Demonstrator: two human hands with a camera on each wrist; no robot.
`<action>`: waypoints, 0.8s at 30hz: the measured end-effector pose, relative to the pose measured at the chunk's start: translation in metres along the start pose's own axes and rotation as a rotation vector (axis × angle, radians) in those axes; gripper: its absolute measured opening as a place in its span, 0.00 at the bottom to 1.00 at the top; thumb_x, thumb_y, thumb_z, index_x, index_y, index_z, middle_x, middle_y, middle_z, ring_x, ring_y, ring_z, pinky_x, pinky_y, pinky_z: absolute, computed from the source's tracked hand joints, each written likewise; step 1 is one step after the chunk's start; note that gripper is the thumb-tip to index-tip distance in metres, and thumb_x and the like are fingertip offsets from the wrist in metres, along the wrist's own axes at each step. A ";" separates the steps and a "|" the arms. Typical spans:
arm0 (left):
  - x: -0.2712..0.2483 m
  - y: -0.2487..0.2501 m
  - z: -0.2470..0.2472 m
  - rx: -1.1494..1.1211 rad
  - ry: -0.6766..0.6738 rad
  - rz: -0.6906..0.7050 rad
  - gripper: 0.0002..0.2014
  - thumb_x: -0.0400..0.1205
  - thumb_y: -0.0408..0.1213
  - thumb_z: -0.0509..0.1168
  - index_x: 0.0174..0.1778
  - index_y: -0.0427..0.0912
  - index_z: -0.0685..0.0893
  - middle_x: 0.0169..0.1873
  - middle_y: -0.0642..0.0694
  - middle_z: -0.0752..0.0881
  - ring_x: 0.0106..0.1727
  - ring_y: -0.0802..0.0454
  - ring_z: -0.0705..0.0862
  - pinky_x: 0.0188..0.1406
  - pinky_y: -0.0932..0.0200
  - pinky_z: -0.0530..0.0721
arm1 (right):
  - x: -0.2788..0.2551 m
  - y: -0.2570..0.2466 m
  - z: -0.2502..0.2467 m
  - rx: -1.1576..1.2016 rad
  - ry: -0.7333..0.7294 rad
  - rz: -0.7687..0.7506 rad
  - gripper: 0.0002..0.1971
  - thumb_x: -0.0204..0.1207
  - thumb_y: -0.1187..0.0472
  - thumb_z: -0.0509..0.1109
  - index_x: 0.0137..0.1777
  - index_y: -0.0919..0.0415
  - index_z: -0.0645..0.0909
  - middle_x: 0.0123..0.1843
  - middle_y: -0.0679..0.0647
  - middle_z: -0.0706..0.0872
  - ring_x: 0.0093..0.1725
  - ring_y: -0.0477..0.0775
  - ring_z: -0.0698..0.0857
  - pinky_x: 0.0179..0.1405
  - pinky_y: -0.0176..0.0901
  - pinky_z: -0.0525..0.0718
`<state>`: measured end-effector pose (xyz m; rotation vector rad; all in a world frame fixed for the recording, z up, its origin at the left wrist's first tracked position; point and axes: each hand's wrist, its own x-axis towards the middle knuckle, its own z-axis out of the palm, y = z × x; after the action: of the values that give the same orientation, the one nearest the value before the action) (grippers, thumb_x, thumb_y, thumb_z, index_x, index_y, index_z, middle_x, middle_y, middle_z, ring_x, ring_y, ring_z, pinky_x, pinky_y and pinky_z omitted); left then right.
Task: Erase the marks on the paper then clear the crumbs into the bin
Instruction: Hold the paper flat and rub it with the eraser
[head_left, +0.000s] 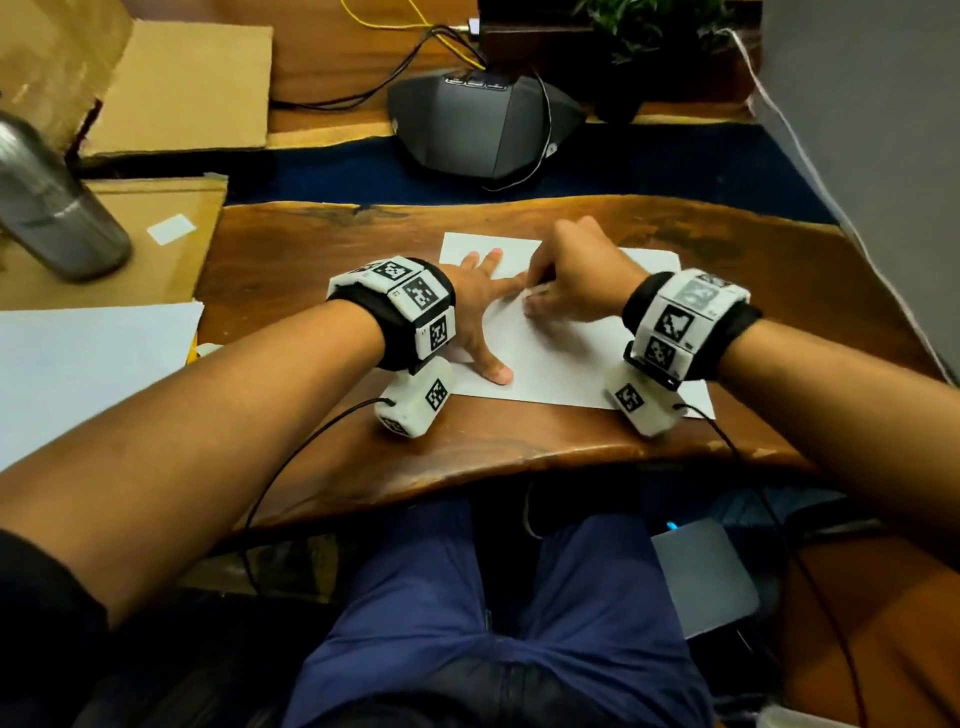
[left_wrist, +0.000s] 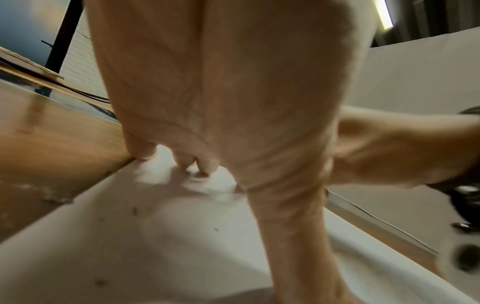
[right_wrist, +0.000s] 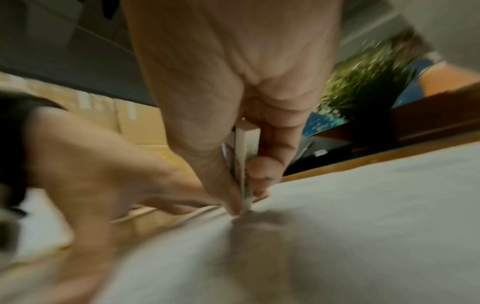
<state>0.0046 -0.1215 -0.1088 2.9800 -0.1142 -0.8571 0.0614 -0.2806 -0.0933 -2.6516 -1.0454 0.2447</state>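
A white sheet of paper (head_left: 561, 358) lies on the wooden table (head_left: 291, 270). My left hand (head_left: 480, 306) lies flat on the paper's left part, fingers spread and pressing it down. My right hand (head_left: 566, 275) pinches a white eraser (right_wrist: 245, 156) between thumb and fingers, its lower end touching the paper (right_wrist: 363, 216) close to the left index finger. Small dark crumbs (left_wrist: 135, 210) are scattered on the paper (left_wrist: 155, 246) near the left hand (left_wrist: 221, 102). The marks under the eraser are hidden by the hands. No bin shows in any view.
A metal bottle (head_left: 49, 208) and flat cardboard (head_left: 182, 88) are at the left, white sheets (head_left: 78, 374) at the near left. A grey conference phone (head_left: 483, 124) with cables and a potted plant (head_left: 654, 31) stand behind the table. The table's front edge is by my lap.
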 end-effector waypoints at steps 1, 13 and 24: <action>0.000 -0.001 0.000 -0.003 -0.005 0.004 0.67 0.58 0.71 0.77 0.84 0.66 0.38 0.85 0.47 0.32 0.86 0.43 0.36 0.82 0.32 0.51 | -0.004 -0.007 0.004 -0.008 -0.045 -0.051 0.04 0.69 0.61 0.82 0.41 0.60 0.93 0.32 0.49 0.86 0.33 0.48 0.83 0.28 0.34 0.73; 0.003 0.002 0.000 0.019 -0.012 0.000 0.69 0.55 0.72 0.76 0.83 0.67 0.34 0.85 0.47 0.32 0.86 0.43 0.37 0.82 0.32 0.51 | 0.001 0.005 -0.009 -0.024 0.014 0.033 0.07 0.68 0.59 0.81 0.40 0.62 0.93 0.38 0.55 0.92 0.33 0.51 0.83 0.30 0.42 0.78; 0.000 0.006 -0.008 0.084 -0.049 -0.050 0.68 0.55 0.74 0.75 0.82 0.69 0.35 0.85 0.45 0.31 0.86 0.40 0.38 0.81 0.29 0.53 | -0.005 -0.004 -0.003 -0.027 -0.041 -0.031 0.06 0.67 0.60 0.82 0.41 0.61 0.93 0.38 0.55 0.91 0.39 0.55 0.87 0.37 0.46 0.85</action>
<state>0.0080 -0.1276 -0.1017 3.0519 -0.0800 -0.9550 0.0557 -0.2821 -0.0888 -2.6624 -1.1090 0.2824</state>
